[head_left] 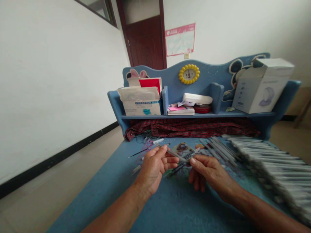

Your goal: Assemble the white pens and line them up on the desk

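A slim, translucent pen tube [176, 156] slants between my two hands above the blue desk. My left hand [156, 165] pinches its upper left end between thumb and forefinger, with the other fingers loosely curled. At the lower right end, the thumb and forefinger of my right hand [209, 171] grip the tube, and they cover its tip. Several dark, thin refills [180, 167] lie crossed on the desk under and behind the hands. Another thin dark refill [138, 152] rests to the left, near a small white piece [158, 141].
Clear tubes [222, 152] lie beyond my right hand. A long stack of pens [279, 171] covers the desk's right side. Behind stands a blue shelf [150, 117] with a mask box [142, 108], a yellow clock [189, 74] and a white carton [263, 87]; checked cloth [189, 127] lies beneath.
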{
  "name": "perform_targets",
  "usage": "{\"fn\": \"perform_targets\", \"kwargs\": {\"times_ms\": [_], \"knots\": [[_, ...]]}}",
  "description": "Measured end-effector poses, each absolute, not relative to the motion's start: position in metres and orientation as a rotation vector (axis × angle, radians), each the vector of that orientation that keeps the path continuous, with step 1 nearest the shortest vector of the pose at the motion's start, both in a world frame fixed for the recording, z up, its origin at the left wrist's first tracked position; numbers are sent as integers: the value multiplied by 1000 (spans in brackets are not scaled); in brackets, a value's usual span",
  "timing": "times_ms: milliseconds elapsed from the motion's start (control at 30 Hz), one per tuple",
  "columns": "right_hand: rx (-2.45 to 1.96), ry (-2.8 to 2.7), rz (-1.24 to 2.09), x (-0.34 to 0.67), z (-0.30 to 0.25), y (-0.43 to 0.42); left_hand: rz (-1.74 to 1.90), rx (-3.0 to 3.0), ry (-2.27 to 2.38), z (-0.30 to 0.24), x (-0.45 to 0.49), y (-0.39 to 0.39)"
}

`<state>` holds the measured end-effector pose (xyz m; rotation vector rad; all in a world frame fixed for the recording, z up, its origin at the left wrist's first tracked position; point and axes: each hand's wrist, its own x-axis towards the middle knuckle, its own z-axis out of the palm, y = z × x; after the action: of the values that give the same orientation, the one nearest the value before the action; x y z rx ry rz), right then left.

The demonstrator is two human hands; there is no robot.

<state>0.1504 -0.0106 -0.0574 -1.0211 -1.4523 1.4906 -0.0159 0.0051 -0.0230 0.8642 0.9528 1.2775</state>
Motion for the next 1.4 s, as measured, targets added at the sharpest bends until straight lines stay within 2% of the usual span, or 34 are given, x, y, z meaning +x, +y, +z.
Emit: {"fn": "perform_targets", "kwargs": {"times_ms": [267,433,1067,1400], "knots": [[-992,-1401,1611,150,-59,-8,1275,874,952,-22,-16,5],[-999,-1391,1528,150,-57,-8,1290,881,970,-22,-16,5],[-951,-1351,1610,149,-55,-10,1286,948,933,-22,-17,4],[-730,-1112,2005,154,-58,-7,1216,1040,800,-15,-22,1]]}}
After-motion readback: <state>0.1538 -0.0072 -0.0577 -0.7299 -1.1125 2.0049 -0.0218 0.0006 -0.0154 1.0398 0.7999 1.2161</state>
